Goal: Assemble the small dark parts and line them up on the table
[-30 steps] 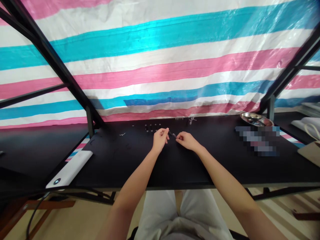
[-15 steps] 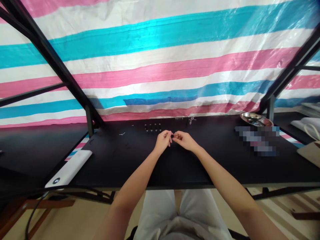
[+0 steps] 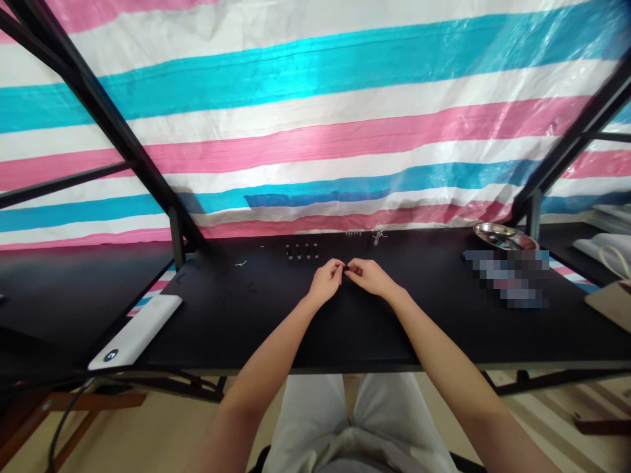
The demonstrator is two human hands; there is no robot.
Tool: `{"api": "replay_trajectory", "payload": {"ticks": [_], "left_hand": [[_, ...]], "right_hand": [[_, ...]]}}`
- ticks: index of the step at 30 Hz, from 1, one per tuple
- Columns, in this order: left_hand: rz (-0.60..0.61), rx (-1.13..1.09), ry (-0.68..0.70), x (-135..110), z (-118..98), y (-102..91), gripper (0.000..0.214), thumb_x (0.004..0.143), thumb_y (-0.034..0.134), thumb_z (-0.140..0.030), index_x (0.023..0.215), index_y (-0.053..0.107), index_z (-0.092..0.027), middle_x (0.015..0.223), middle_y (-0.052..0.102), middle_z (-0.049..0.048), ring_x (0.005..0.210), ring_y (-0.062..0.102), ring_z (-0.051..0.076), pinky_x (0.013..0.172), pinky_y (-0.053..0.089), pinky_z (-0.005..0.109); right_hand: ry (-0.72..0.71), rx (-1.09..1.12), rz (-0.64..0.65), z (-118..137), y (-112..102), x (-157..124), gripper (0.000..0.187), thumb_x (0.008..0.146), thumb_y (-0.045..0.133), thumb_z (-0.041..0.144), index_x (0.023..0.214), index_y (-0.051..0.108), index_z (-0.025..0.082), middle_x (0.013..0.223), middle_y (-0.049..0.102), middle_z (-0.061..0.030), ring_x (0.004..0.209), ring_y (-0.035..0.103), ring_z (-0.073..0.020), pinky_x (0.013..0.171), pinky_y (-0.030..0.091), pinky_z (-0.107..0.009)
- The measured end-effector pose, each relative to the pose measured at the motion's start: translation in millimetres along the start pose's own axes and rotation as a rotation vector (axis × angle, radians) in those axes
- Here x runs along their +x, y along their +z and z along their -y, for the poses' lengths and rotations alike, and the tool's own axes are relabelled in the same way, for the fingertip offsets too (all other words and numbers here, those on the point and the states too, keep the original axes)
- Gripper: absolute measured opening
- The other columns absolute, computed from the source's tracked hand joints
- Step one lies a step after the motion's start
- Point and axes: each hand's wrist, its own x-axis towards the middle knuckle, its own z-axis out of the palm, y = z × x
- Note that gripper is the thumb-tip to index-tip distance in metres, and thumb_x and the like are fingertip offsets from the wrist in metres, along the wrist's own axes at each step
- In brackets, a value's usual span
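Note:
Over the middle of the black table [image 3: 236,315], my left hand [image 3: 327,278] and my right hand [image 3: 367,276] meet fingertip to fingertip. Between them is a small black piece [image 3: 346,268], pinched from both sides; the fingers cover most of it, so its kind does not show. Beyond my left hand stands a row of several small dark pieces with silvery ends [image 3: 302,251]. Farther back lie several tiny metal pieces [image 3: 353,234] in a row, beside a small clear bag with white ties [image 3: 377,238].
On the left lies a long white box with a round dial [image 3: 135,332], a cable running from it. A shiny metal tray [image 3: 505,226] and a blurred-out patch [image 3: 507,279] are at the right. A white twist of string [image 3: 241,263] lies left of centre. Striped sheeting [image 3: 315,144] hangs behind.
Both hands have shifted slightly to the right and drawn closer around the small black piece. The things on the table stay where they were.

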Motion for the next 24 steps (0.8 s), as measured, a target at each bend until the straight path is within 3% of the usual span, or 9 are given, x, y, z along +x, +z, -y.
{"api": "replay_trajectory", "payload": {"ticks": [3,6,10,15,24], "left_hand": [[-0.012,0.150,0.095,-2,-3,0.5,0.022,0.084,0.041,-0.028,0.096,0.058,-0.021,0.068,0.060,-0.0001,0.061,0.055,0.012,0.064,0.044,0.025],[0.021,0.261,0.177,-4,-7,1.2,0.026,0.084,0.043,-0.029,0.104,0.058,-0.022,0.092,0.064,0.0047,0.087,0.058,0.017,0.082,0.044,0.031],[0.198,0.350,0.243,-7,-8,2.3,0.040,0.087,0.039,-0.035,0.124,0.047,-0.021,0.132,0.047,0.0079,0.123,0.040,0.021,0.103,0.030,0.038],[0.417,0.487,0.186,-9,-3,3.6,0.049,0.090,0.031,-0.041,0.134,0.037,-0.021,0.145,0.028,0.0082,0.134,0.021,0.022,0.109,0.016,0.046],[0.450,0.495,0.178,-9,-4,1.1,0.049,0.090,0.032,-0.041,0.135,0.035,-0.023,0.145,0.025,0.0086,0.135,0.020,0.022,0.108,0.015,0.047]], "right_hand": [[0.100,-0.119,-0.108,-10,-12,2,0.016,0.078,0.053,0.032,0.086,0.060,0.020,0.070,0.064,-0.0015,0.062,0.057,-0.0137,0.060,0.040,-0.024],[0.325,-0.265,-0.210,-27,-25,2,0.017,0.078,0.053,0.032,0.086,0.061,0.020,0.077,0.066,-0.0045,0.072,0.060,-0.0169,0.064,0.041,-0.025],[0.554,-0.365,-0.246,-49,-40,4,0.020,0.077,0.052,0.035,0.081,0.062,0.019,0.079,0.067,-0.0072,0.078,0.062,-0.0202,0.064,0.041,-0.026],[0.550,-0.348,-0.189,-66,-44,16,0.020,0.076,0.052,0.034,0.080,0.062,0.018,0.079,0.067,-0.0068,0.079,0.062,-0.0194,0.064,0.041,-0.025],[0.512,-0.426,-0.144,-69,-39,45,0.021,0.076,0.051,0.034,0.081,0.063,0.017,0.084,0.066,-0.0093,0.081,0.062,-0.0215,0.065,0.042,-0.027]]}}
